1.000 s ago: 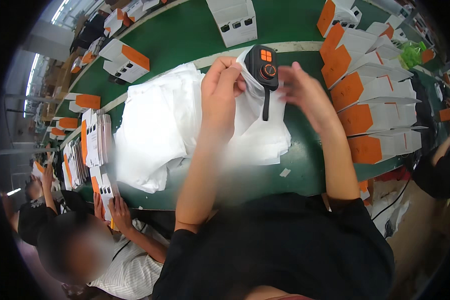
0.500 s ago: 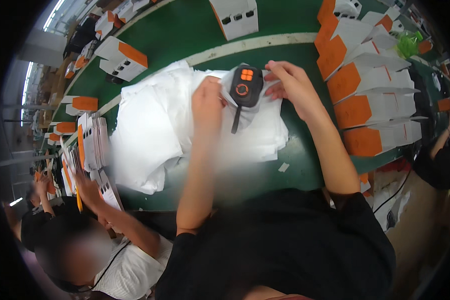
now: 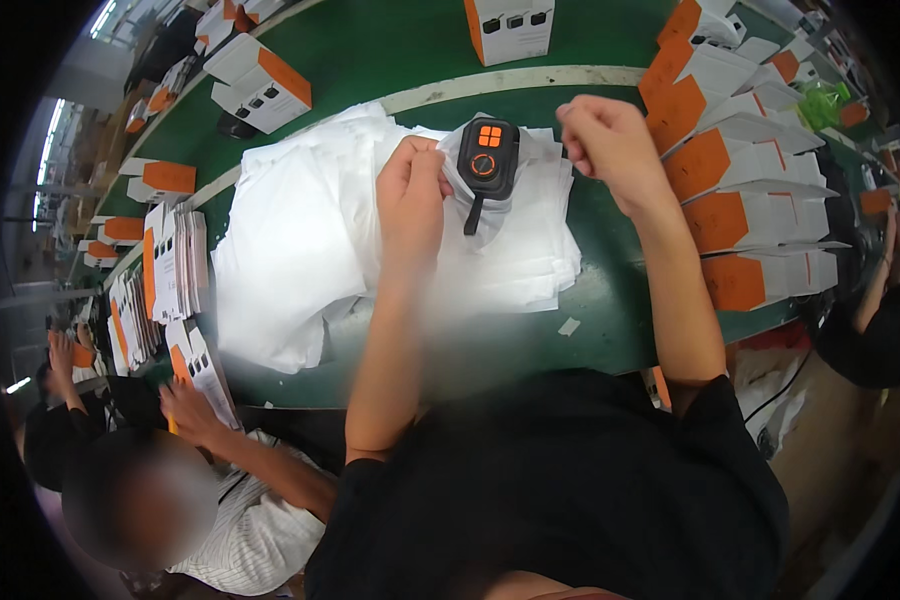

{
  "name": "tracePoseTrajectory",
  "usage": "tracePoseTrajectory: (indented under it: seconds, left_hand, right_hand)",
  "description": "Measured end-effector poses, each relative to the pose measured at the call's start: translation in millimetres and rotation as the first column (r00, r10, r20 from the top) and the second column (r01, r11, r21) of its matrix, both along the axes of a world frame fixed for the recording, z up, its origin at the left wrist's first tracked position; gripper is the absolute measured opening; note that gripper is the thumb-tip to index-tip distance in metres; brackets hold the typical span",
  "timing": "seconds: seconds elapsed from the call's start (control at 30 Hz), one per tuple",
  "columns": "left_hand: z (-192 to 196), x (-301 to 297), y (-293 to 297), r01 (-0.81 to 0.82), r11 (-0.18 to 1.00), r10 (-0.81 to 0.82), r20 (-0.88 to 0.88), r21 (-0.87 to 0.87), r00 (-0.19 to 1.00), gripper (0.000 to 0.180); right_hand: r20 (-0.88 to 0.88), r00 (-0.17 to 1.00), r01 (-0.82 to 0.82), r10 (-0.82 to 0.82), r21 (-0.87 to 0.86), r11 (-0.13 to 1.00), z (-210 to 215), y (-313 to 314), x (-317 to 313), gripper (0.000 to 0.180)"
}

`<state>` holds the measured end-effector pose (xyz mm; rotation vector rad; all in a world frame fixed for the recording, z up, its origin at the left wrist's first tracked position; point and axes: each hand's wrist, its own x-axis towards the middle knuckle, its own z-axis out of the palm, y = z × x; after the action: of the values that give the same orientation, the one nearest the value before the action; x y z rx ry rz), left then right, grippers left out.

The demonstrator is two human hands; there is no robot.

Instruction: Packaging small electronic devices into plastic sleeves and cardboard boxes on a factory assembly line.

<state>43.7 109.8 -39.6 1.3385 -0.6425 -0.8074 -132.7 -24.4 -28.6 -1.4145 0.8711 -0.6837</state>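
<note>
A black handheld device (image 3: 500, 165) with orange buttons, an orange ring and a short black strap lies face up on thin translucent white wrapping (image 3: 518, 190). Beneath is a broad pile of white sheets or bags (image 3: 295, 215). My left hand (image 3: 413, 190) is closed at the device's left side, pinching the wrapping's edge between thumb and fingers. Right of the device, apart from it, my right hand (image 3: 610, 145) hovers with its fingers curled in; nothing shows in it.
A row of open white-and-orange boxes (image 3: 710, 220) stands along the right. More boxes stand across the green table (image 3: 610, 300), one at the far side (image 3: 510, 30). Flat cartons (image 3: 175, 265) are stacked at left, near a co-worker's hand (image 3: 192, 412). A paper scrap (image 3: 569, 327) lies nearby.
My right hand has drawn away rightward from the wrapping, and its spread fingers have curled in. My left hand remains at the wrapping's edge. The co-worker's hand at left has moved lower.
</note>
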Motion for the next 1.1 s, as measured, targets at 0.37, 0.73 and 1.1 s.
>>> tracePoseTrajectory:
  seconds: [0.37, 0.73, 1.1]
  left_hand:
    - [6, -2, -2, 0.018, 1.0, -0.019, 0.008, 0.012, 1.0, 0.015]
    - [52, -18, -16, 0.084, 0.987, -0.073, 0.08, -0.134, 0.994, 0.015]
    - [64, 8, -116, -0.16, 0.932, 0.268, 0.322, -0.325, 0.908, 0.036]
  right_hand:
    - [-0.474, 0.873, -0.249, 0.114, -0.234, 0.94, -28, 3, 15, 0.037]
    - [-0.175, 0.964, -0.254, 0.198, -0.405, 0.878, 15, 36, -24, 0.058]
    - [0.288, 0.942, 0.308, -0.172, -0.541, 0.783, 50, -25, 8, 0.036]
